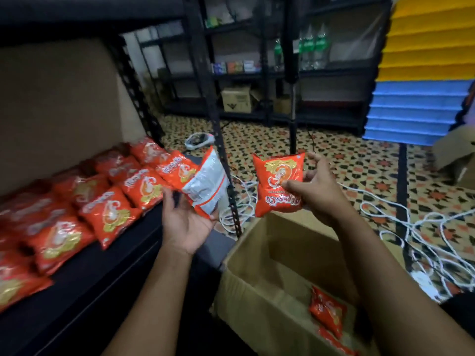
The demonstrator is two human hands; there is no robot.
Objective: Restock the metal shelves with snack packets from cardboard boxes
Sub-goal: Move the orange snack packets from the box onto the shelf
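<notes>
My left hand (186,222) holds a snack packet (207,186) by its lower edge, its white and orange back facing me, just off the right end of the black metal shelf (108,268). My right hand (312,186) grips a second orange packet (279,185) upside down, front towards me, above the open cardboard box (259,283). Several orange packets (110,201) lie in rows on the shelf at left. A few more packets (327,313) lie at the bottom of the box.
A black shelf upright (218,129) stands between the two hands. White cables (424,242) sprawl over the patterned tile floor at right. Stacked blue and yellow bins (421,73) rise at top right, another cardboard box (457,152) beside them. Far shelves (331,73) hold bottles and boxes.
</notes>
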